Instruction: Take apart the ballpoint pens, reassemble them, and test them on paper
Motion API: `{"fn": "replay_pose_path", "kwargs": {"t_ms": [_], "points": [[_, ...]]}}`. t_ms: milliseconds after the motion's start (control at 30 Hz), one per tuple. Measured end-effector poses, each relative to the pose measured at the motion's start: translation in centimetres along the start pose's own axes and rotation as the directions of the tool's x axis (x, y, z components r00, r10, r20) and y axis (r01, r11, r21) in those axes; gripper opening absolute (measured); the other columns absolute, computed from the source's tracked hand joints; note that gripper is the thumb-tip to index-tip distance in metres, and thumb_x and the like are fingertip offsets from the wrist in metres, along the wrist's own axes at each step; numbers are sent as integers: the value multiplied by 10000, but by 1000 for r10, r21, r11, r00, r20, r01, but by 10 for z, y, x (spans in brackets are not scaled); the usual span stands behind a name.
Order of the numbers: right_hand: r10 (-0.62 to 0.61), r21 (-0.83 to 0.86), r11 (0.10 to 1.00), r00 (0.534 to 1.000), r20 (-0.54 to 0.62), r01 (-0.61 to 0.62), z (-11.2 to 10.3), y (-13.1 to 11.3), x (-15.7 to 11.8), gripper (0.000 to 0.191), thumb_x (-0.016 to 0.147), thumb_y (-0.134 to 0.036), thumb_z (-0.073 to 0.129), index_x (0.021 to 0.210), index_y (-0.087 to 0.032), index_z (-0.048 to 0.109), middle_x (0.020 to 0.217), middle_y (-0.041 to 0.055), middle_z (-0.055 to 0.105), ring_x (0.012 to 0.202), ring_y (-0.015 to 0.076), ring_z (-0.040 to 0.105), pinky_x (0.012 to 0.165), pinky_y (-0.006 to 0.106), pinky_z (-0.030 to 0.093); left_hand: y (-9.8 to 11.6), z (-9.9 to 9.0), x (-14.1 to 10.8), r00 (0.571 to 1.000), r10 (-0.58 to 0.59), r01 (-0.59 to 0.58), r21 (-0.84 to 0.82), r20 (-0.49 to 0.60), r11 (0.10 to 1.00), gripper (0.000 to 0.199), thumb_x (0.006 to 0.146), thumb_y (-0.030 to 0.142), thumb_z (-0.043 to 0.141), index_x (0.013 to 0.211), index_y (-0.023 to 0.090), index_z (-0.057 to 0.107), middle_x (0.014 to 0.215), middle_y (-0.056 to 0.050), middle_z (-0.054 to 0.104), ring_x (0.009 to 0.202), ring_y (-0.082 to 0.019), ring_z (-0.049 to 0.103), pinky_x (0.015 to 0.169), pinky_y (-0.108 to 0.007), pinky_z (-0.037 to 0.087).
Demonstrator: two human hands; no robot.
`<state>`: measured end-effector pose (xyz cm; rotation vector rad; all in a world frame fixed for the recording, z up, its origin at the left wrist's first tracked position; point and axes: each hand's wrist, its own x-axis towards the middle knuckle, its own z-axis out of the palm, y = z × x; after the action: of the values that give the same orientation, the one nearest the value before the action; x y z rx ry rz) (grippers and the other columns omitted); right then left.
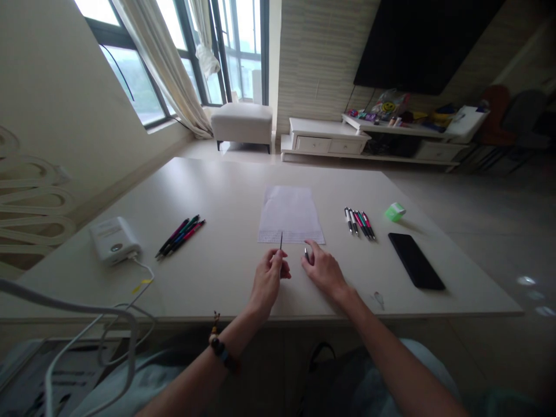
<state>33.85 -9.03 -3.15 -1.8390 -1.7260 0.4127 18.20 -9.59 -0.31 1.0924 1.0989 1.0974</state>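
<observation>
Pale desk [226, 197]: loose pens [187, 235] toward the left edge, a pen row [369, 226] toward the right, and, nearer the front edge, left hand [266, 282] pinching a slim rod [281, 240], right hand [325, 271] apparently a pen piece [306, 254].

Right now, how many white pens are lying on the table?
2: one white pen leftmost in the right-hand pen row, the second white pen beside it. The overlapping pens at left might hide more.

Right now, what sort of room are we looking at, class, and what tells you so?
Probably a home living room: a big dark wall screen, a low white cabinet and a cushioned footstool.
</observation>
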Motion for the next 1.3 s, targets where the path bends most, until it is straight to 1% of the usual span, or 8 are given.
{"fn": "replay_pose_path", "kwargs": {"t_ms": [167,333,533,667,833,1100,1200,1300], "points": [[-16,403,915,1000,-27,25,-8,-14,1,335,849,-443,488,878,-160,666,670,32,603,614,152,536,600,261,426,1,6,-8,999,-29,27,31,37,999,374,770,541,524,811,169,517,554,35,531,490,-91,486,491,-201,389],[-56,697,717,995,77,-14,-4,-33,2,316,778,-453,592,806,-145,654,694,28,624,622,137,546,585,247,443,-4,11,-11,995,-13,7,58,100,998,364,791,535,496,798,171,506,553,37,516,499,-93,483,496,-202,370],[124,659,749,991,-43,-65,-21,-18,21,356,788,-478,531,735,-145,644,575,4,567,483,104,442,464,229,366,-15,10,-10,989,0,-16,106,148,994,334,825,511,456,792,182,507,563,40,500,501,-95,486,519,-211,385],[143,337,925,982,122,-177,-27,12,28,301,715,-428,603,600,-150,614,566,25,610,533,134,520,517,241,390,-14,9,-10,992,-13,0,106,123,994,330,819,508,464,801,182,507,571,37,505,511,-99,494,523,-211,390],[141,191,965,969,202,-180,-24,25,24,353,735,-470,584,621,-142,645,605,47,637,577,152,559,541,244,389,-12,11,-10,994,-21,11,89,111,996,329,812,505,471,803,178,508,570,37,504,503,-97,497,515,-208,391],[-131,656,739,923,362,-153,-31,-15,10,393,733,-506,622,836,-129,667,605,-7,557,472,80,440,425,199,329,-14,12,-7,990,-8,-4,80,141,997,374,793,548,492,785,175,521,562,35,504,499,-96,491,506,-210,394],[-143,719,687,950,276,-106,-26,-24,8,332,720,-460,657,768,-132,658,583,-6,565,476,77,448,416,190,325,-17,13,-6,986,-4,-8,70,165,998,395,786,567,495,785,173,529,562,34,506,497,-96,491,504,-213,400],[19,798,595,994,108,-98,-30,-16,16,310,740,-444,639,793,-139,628,724,36,637,532,92,529,420,189,353,-20,13,-5,987,-8,-1,58,163,998,388,789,555,501,804,170,539,563,35,512,486,-92,494,499,-212,396]]}}
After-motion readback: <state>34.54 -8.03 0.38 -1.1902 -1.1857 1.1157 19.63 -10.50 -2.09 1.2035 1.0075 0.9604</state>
